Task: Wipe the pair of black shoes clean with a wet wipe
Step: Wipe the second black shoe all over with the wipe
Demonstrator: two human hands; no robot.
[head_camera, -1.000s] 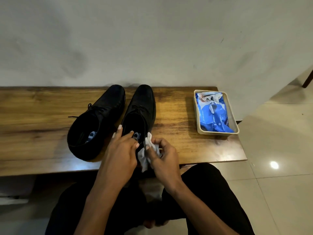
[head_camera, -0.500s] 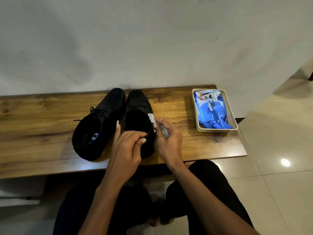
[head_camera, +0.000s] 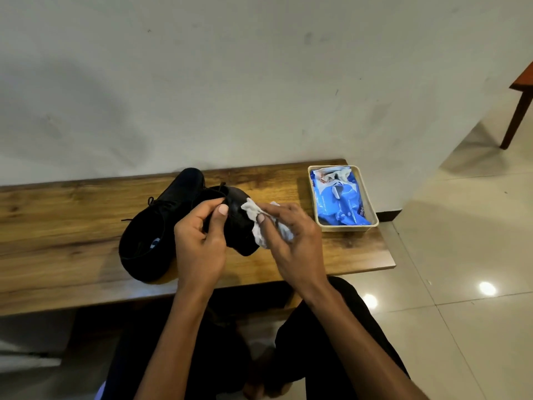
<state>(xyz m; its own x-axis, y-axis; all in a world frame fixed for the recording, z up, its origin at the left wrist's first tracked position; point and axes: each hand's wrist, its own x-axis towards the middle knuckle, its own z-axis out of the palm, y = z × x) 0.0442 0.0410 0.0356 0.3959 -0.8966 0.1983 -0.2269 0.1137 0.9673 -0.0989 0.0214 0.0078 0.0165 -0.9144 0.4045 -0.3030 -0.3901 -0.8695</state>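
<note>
Two black lace-up shoes are at the middle of a wooden bench (head_camera: pixel 57 226). The left shoe (head_camera: pixel 150 238) lies flat on the wood. The right shoe (head_camera: pixel 238 217) is lifted and tilted onto its side, and my left hand (head_camera: pixel 200 241) grips it at the opening with thumb and fingers curled round the rim. My right hand (head_camera: pixel 291 241) holds a crumpled white wet wipe (head_camera: pixel 259 223) and presses it against the outer side of that shoe. Part of the wipe is hidden under my fingers.
A beige tray (head_camera: pixel 372 206) at the bench's right end holds a blue pack of wet wipes (head_camera: pixel 337 203). A grey wall runs behind the bench. Glossy tiled floor lies to the right, with a brown furniture leg (head_camera: pixel 516 114) at the far right. My knees are below the bench's front edge.
My left hand has lifted the right shoe off the bench and tipped it sideways. My right hand carried the wipe from the heel up onto the shoe's side.
</note>
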